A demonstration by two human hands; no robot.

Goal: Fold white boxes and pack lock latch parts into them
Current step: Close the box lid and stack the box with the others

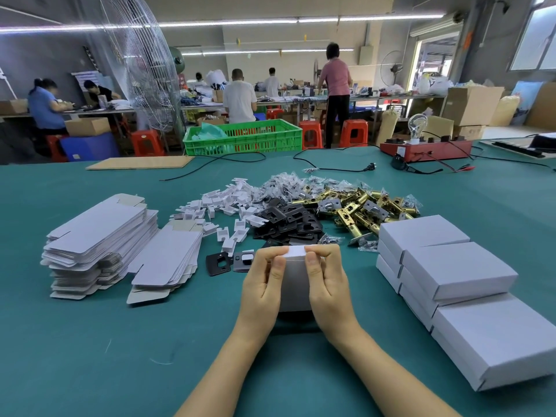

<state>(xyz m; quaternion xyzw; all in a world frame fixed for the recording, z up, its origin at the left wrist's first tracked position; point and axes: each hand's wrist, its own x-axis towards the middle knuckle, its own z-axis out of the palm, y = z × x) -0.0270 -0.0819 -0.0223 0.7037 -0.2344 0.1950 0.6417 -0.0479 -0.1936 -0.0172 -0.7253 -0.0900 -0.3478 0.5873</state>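
On the green table (90,356), both hands' fingers (276,266) grip a white box (296,284) from either side.

Bright overhead tube light (228,23), wide-angle edge warp

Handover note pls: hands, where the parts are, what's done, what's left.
Hands: left hand and right hand both grip one white box mid-table, thumbs pressing its top flap.
Parts: flat box blanks stacked left; white inserts, black plates, brass latches and bagged screws piled ahead.
Done: closed boxes stacked right.
Left: finish this box, then fold and pack the rest.
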